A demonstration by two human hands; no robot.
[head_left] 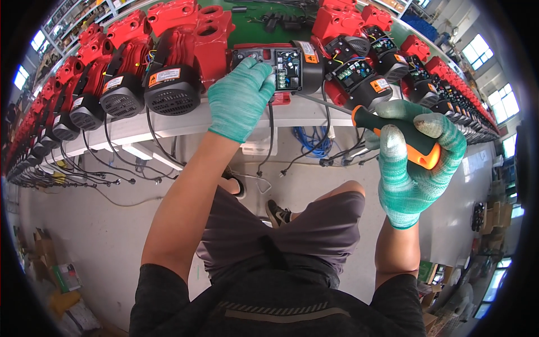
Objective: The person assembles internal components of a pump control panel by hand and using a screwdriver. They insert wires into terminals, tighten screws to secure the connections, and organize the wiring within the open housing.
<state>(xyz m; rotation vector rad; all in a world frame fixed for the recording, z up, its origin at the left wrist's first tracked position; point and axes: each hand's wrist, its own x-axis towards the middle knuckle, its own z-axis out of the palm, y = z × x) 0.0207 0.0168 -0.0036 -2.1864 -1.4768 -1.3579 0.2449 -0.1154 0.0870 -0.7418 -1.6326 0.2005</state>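
Observation:
In front of me, at the near edge of the workbench, lies an electric pump with a red body and a black motor housing. Its cover is off, so a circuit board with green terminals shows. My left hand, in a green knit glove, is closed over the left part of this housing; its fingers press together beside the board, and the thumb is hidden. To the right, my gloved right hand is wrapped round the orange and black handle of a screwdriver. The shaft slants up left, its tip close to the housing's lower edge.
Red pumps with black motors line the workbench on the left, and opened ones on the right. Power cords hang off the front edge. A blue coiled cable is below. Dark small parts lie on the green bench mat.

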